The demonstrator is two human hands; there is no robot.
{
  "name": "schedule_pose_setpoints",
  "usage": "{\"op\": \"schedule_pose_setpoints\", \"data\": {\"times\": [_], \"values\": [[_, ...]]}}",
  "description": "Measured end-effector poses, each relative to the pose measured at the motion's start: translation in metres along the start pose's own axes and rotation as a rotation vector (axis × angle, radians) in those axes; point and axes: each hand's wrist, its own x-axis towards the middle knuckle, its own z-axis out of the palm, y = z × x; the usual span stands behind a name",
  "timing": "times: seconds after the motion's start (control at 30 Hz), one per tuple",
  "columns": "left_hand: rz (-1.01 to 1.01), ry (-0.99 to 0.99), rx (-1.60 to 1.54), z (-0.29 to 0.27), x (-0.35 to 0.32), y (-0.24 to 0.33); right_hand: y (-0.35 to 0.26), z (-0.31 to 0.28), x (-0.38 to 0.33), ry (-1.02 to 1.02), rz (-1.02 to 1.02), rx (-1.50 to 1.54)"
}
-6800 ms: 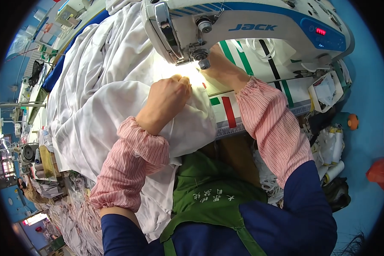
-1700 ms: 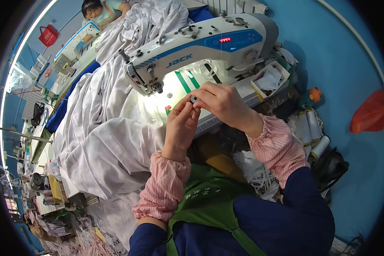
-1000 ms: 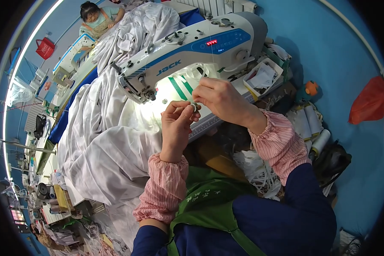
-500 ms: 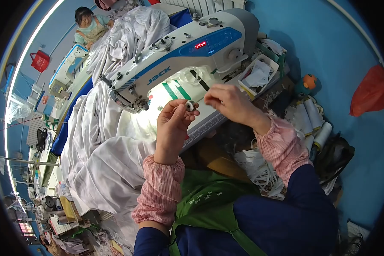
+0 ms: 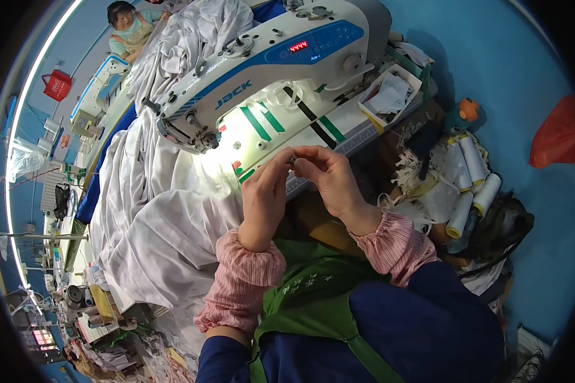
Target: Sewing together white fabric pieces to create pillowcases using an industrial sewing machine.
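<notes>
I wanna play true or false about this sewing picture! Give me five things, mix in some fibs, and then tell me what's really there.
1. The left hand and the right hand meet at a small grey thing. True.
2. The white cloth is heaped to the left of the sewing machine. True.
3. The right hand is inside the paper box. False: it is beside the left hand.
4. The apron is yellow. False: the apron is green.
5. The sleeve covers are plain blue. False: the sleeve covers are pink and striped.

Cloth (image 5: 166, 236) lies left of the sewing machine (image 5: 262, 73), spools (image 5: 471, 165) right.
</notes>
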Motion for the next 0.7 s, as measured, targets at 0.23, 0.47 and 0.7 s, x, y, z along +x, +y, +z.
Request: {"op": "schedule_pose_setpoints", "data": {"times": [0.23,0.47,0.7], "values": [[0.059,-0.264,0.045,-0.016,0.01,-0.004,0.006,-0.005,-0.003,-0.093,0.144,0.324],[0.174,-0.237,0.176,-0.017,0.008,-0.007,0.009,-0.008,-0.002,-0.198,0.204,0.441],[-0.514,-0.058,-0.68,-0.009,-0.014,-0.005,0.008,-0.013,0.0,-0.163,-0.124,0.079]]}}
